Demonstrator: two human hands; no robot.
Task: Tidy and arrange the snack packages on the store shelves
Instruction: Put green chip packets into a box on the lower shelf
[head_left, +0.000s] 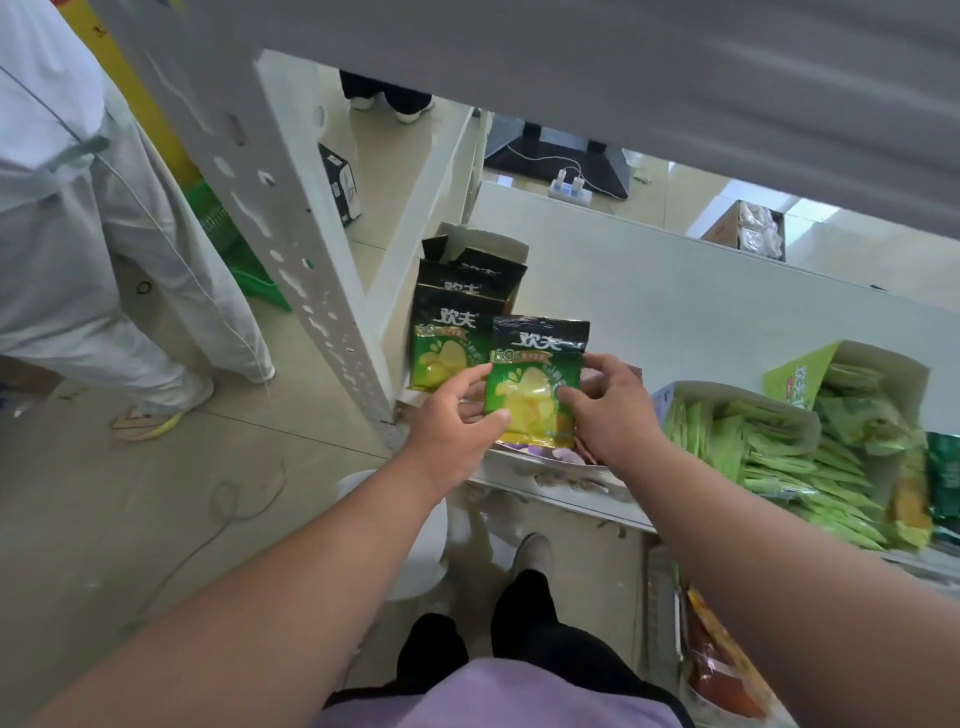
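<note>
Both my left hand (451, 415) and right hand (610, 402) pinch the upright chip packet (535, 382) by its sides, above the shelf edge (545, 488); the matching row (457, 322) stands just left and behind, nearer my left hand.

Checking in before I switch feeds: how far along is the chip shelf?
Done: a row of green-and-black chip bags stands upright at the shelf's left end. In hand: left hand and right hand hold another chip bag. Left: light green packets lie jumbled in their boxes.

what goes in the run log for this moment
step: placing chip packet | left hand: grips packet | right hand: grips packet | target: upright row on shelf
</note>
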